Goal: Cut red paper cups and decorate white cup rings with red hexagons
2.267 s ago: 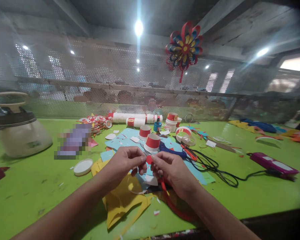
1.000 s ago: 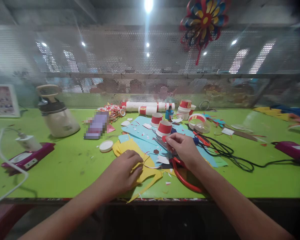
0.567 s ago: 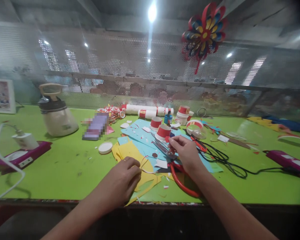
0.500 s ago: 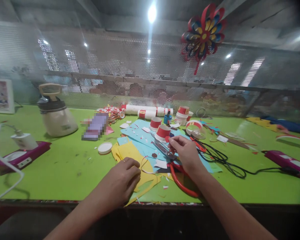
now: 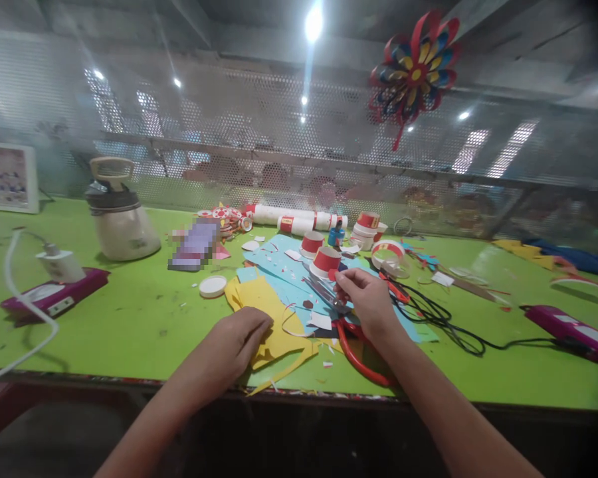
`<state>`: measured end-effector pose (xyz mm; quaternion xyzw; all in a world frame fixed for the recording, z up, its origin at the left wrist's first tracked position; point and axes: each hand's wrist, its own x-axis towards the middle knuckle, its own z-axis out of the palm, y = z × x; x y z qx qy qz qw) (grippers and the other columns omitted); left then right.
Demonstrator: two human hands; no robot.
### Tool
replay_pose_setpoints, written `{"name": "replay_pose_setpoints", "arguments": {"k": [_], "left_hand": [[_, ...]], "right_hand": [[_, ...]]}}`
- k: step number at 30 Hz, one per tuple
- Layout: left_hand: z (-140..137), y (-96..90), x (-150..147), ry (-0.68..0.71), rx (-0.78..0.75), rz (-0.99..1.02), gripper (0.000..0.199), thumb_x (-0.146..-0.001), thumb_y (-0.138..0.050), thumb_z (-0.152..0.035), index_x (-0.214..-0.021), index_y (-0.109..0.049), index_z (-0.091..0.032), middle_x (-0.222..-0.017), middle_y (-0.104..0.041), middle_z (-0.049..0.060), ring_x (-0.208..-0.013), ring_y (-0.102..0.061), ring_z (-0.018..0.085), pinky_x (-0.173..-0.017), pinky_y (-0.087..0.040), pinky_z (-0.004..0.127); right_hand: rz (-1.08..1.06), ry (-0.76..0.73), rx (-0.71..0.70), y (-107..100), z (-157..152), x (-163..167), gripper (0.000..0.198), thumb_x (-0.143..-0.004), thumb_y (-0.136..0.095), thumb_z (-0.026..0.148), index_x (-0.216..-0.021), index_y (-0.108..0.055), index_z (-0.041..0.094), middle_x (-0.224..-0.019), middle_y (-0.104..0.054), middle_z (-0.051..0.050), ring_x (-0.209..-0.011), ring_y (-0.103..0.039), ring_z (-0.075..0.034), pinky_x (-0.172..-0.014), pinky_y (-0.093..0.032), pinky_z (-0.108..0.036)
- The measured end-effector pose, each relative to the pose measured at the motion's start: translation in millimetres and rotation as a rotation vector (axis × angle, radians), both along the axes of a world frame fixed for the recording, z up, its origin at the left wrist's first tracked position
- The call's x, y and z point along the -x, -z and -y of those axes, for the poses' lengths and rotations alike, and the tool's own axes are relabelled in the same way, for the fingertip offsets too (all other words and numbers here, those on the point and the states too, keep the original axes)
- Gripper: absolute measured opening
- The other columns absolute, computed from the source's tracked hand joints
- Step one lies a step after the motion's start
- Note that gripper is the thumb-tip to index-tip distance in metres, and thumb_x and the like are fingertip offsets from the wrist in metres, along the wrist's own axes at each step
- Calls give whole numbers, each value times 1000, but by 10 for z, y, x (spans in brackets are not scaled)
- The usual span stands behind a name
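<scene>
My right hand (image 5: pixel 366 299) pinches a small red paper piece (image 5: pixel 333 274) between thumb and fingertips, in front of a red-and-white paper cup (image 5: pixel 325 262). Below that hand lie large scissors with red handles (image 5: pixel 361 366), their metal blades pointing up and left across light blue paper (image 5: pixel 274 260). At the left edge of a yellow paper sheet (image 5: pixel 285 338), my left hand (image 5: pixel 236 338) has its fingers closed on the paper; its fingertips are partly hidden. A white square of paper (image 5: pixel 321 321) and small scraps lie between the hands.
A second red-and-white cup (image 5: pixel 311 244), a blue bottle (image 5: pixel 335 236) and long white tubes (image 5: pixel 289 216) stand or lie behind. Black cable (image 5: pixel 436 312) runs right to a purple power strip (image 5: pixel 571 326). Farther left are a phone (image 5: pixel 194 245), a white lid (image 5: pixel 212 287) and a large jug (image 5: pixel 124 226).
My left hand has shifted slightly left, and its fingers have drawn together at the yellow sheet's edge. The right hand keeps the red piece nearly in place. The view has turned slightly.
</scene>
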<state>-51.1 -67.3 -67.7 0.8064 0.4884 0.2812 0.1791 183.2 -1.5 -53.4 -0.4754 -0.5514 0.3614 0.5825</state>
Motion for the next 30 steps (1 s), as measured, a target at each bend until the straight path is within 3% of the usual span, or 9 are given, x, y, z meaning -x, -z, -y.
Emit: {"name": "replay_pose_setpoints", "arguments": {"k": [4, 7, 13, 17, 21, 23, 24, 26, 30], "left_hand": [[-20, 35, 41, -121, 51, 137, 35, -95, -29, -33, -116, -54, -19, -102, -68, 11, -93, -64, 23, -85, -48, 39], [-40, 56, 66, -159, 61, 221, 35, -94, -33, -35, -120, -51, -18, -100, -70, 11, -95, -65, 23, -84, -49, 38], [-43, 22, 100, -240, -22, 373, 23, -88, -49, -36, -101, -58, -19, -95, -71, 9, -91, -66, 22, -80, -51, 34], [-131, -179, 204, -295, -88, 440, 20, -84, -56, -38, -84, -62, -19, -83, -71, 6, -79, -66, 21, -75, -51, 33], [-411, -575, 432, -383, -251, 382, 25, -82, -57, -42, -84, -65, -18, -81, -71, 6, -75, -65, 21, -70, -50, 31], [-564, -751, 570, -462, -268, 220, 36, -86, -46, -48, -95, -64, -18, -89, -71, 8, -74, -64, 21, -66, -49, 32], [-625, -807, 635, -464, -247, 158, 38, -84, -49, -50, -97, -65, -18, -91, -71, 9, -76, -63, 23, -67, -48, 33], [-705, -833, 737, -429, -174, 58, 33, -72, -64, -50, -85, -70, -21, -86, -72, 9, -78, -63, 27, -68, -47, 35], [-746, -604, 826, -364, -19, -66, 48, -56, -76, -44, -99, -71, -22, -100, -72, 11, -86, -64, 33, -70, -45, 36]], "right_hand": [[4, -6, 14, -11, 8, 8, 23, -69, -69, 38, -65, -60, 18, -52, -57, 3, -45, -47, -10, -45, -38, -25], [9, -10, 19, -17, 5, 9, 24, -68, -69, 40, -64, -60, 18, -52, -57, 3, -44, -47, -10, -45, -38, -25], [10, -17, 10, 4, -17, 0, 26, -66, -70, 42, -64, -61, 18, -52, -58, 2, -45, -48, -11, -44, -37, -25], [10, -24, 8, 17, -21, 1, 27, -66, -71, 43, -63, -60, 18, -50, -57, 2, -43, -47, -11, -43, -38, -25], [10, -23, 1, 25, -31, 0, 29, -66, -71, 44, -62, -61, 17, -49, -57, 2, -43, -47, -11, -43, -37, -25], [9, -19, -5, 26, -36, 0, 29, -66, -70, 44, -62, -60, 17, -49, -57, 2, -43, -47, -11, -43, -37, -25], [8, -16, -7, 25, -37, 1, 29, -66, -70, 44, -62, -60, 17, -49, -57, 2, -43, -46, -11, -43, -37, -25], [5, -11, -8, 22, -33, 4, 29, -66, -70, 44, -62, -60, 17, -49, -56, 2, -43, -46, -11, -43, -37, -25], [7, -29, -7, 24, -19, 17, 30, -66, -71, 44, -62, -60, 17, -50, -56, 2, -43, -47, -11, -45, -38, -26]]}}
